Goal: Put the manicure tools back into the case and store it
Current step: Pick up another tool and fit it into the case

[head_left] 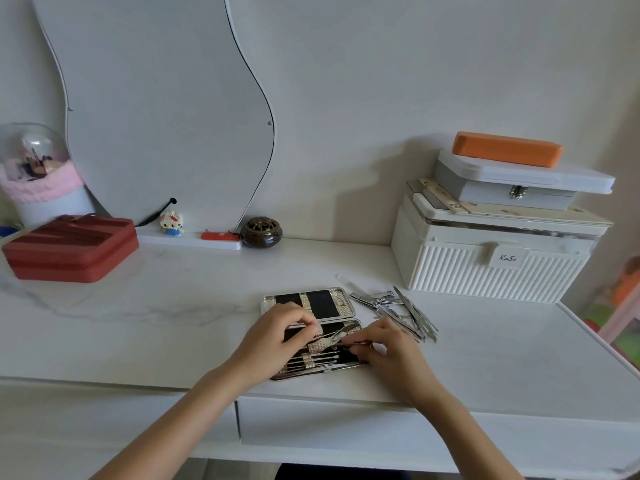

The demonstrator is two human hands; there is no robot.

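Nearest on the white bench (173, 323), the open manicure case (311, 327) lies flat, black-lined with a sparkly studded rim, thin steel tools strapped in its near half. The left hand (277, 341) pinches a strap there; the right hand (391, 348) grips a metal tool (337, 337) over the case. Just right lies a loose heap of tools (398, 313). Beyond stand a ribbed white box (491, 268), a red case (69, 249) and a curved mirror (156, 109).

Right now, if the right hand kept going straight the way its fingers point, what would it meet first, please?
Probably the left hand. The right hand points leftward across the open black manicure case, holding a silver metal tool that almost reaches the left hand's fingers; depth is unclear.
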